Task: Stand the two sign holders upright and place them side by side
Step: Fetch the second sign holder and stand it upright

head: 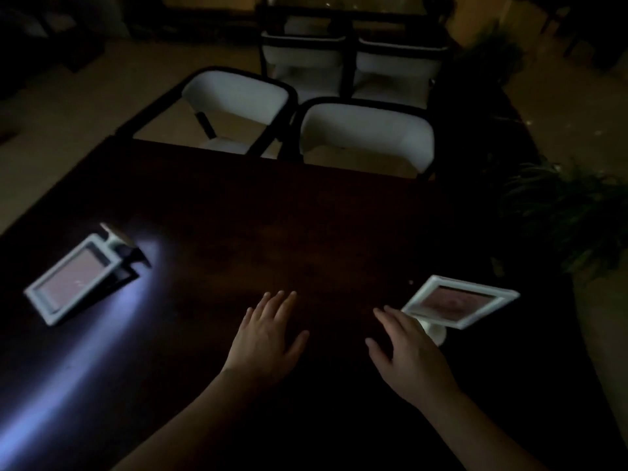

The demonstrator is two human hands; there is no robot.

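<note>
your left hand (266,338) lies palm down over the dark counter (323,232), near its front middle, with the fingers (278,304) stretched forward and slightly apart, gripping nothing. your right hand (409,355) is just beside it, also palm down, its fingers (390,319) loosely spread and empty; the far side of that hand reaches the near corner of the right sign holder (462,302), though in this dim light you cannot tell whether it touches. that right sign holder is a white frame with a reddish insert, tilted with its face upward, and its round white base (436,331) shows below it next to your hand. the left sign holder (73,275) is well apart from both hands, at the left side of the counter, lying tilted back with its reddish face up and its base (117,237) pointing away from you. a pale streak of light falls across the counter beside it. two white chairs (306,120) with dark frames stand at the far edge, and a leafy plant (571,215) sits to the right.
</note>
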